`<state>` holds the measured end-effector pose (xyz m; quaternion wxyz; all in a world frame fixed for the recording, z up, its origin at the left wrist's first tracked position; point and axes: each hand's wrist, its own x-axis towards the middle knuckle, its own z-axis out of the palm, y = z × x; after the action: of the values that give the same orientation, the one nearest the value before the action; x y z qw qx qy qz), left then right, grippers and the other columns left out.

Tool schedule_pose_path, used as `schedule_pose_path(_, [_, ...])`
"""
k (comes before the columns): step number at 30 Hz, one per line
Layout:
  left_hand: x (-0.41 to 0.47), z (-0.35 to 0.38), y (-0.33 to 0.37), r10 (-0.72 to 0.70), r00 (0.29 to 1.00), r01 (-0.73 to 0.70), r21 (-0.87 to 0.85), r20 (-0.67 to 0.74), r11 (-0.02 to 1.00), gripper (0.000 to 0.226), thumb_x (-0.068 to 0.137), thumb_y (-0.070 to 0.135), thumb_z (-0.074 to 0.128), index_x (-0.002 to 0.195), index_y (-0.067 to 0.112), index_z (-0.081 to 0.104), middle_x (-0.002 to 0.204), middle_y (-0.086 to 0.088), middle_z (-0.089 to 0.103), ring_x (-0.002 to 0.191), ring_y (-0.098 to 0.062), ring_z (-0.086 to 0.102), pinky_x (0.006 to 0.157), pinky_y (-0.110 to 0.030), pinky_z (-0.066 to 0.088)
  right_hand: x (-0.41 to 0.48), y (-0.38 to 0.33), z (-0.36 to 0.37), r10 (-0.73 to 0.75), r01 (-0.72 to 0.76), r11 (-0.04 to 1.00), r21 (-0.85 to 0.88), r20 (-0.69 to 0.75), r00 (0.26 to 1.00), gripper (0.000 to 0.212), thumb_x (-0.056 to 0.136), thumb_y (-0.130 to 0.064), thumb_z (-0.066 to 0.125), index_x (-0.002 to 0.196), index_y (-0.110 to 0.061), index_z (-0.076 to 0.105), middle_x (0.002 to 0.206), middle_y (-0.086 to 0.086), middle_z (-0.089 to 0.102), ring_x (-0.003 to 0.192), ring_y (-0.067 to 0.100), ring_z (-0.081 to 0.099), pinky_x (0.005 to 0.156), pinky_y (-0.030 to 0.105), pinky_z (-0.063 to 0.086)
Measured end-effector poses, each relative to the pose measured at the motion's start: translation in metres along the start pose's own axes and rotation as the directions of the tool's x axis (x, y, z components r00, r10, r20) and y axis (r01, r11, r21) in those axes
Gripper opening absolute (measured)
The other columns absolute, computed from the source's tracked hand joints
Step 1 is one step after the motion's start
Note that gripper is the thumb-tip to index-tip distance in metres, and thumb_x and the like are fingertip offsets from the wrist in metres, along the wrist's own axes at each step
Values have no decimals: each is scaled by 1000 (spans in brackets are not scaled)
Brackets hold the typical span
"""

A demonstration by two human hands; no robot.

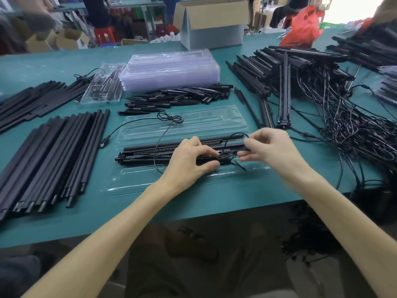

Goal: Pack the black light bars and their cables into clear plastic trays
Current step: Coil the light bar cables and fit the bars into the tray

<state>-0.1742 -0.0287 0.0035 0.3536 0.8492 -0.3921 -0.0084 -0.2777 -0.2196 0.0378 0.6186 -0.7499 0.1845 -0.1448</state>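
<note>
An open clear plastic tray lies on the green table in front of me. Black light bars lie side by side across its middle. My left hand grips the bars near their right half, thumb underneath. My right hand pinches a thin black cable just above the bars' right end. A second loop of cable with a plug trails over the tray's far half and off to the left.
Black tubes lie bundled at the left. A stack of clear trays and short black pieces sit behind. A tangle of bars and cables fills the right. A cardboard box stands at the far edge.
</note>
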Motion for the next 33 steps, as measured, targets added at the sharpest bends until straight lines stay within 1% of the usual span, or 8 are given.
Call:
schedule_pose_path(4, [0,2,-2,15,1000,-15,1,-4,1000,25,87,33,77,111,25,76,92,4,53,97,-13,46,87,-25,40,-9,16,-2,35,-36,999,17,61,998,12,95,-7,66,94,4,60,91,24,72,79,27,77,73,30,62])
schedule_pose_path(9, [-1,4,-7,14,1000,-14,-22,-2,1000,23,89,35,74,111,28,76,88,12,48,95,-8,43,85,-20,36,-6,19,-7,-142,143,874,-464,37,989,11,86,-24,77,78,-22,69,73,-14,69,64,3,60,62,14,46])
schedule_pose_path(13, [-1,6,-9,43,999,-43,-2,-25,999,21,94,38,67,111,29,76,88,9,48,95,-11,44,88,-27,40,-8,25,-6,-161,152,814,-561,33,986,18,85,-25,78,74,-22,65,78,-12,62,69,2,56,61,6,39])
schedule_pose_path(17, [-4,8,-9,95,995,-93,112,-9,989,39,92,53,62,124,32,69,91,7,46,95,-13,43,91,-36,42,-6,26,0,-207,214,749,-627,85,975,22,86,-18,74,71,-22,58,76,-5,60,71,9,56,59,12,39])
schedule_pose_path(22, [-7,10,-9,161,987,-162,303,29,939,60,94,66,44,150,44,39,94,6,39,92,-13,36,88,-38,40,1,20,5,-208,278,685,-674,184,961,26,89,-15,71,71,-21,52,78,-3,56,75,16,57,66,25,45])
schedule_pose_path(25, [-7,9,-8,193,980,-198,385,52,902,58,99,63,39,153,48,28,94,7,36,91,-13,34,87,-36,39,1,17,5,-252,358,502,-787,262,931,24,94,-22,66,79,-20,47,83,-3,50,79,22,55,69,37,47])
schedule_pose_path(28, [-7,8,-5,220,972,-235,434,85,870,47,101,56,37,148,50,40,96,5,38,93,-15,37,86,-39,38,-2,14,11,-259,371,317,-873,296,919,19,99,-26,57,88,-20,43,89,-1,50,86,28,57,67,38,47])
schedule_pose_path(33, [-8,6,1,235,962,-272,468,139,841,41,102,52,35,140,51,50,98,2,39,96,-16,37,83,-36,32,-1,0,-2,-56,388,374,-842,397,916,21,103,-25,48,107,-14,65,102,2,55,98,24,56,86,40,48])
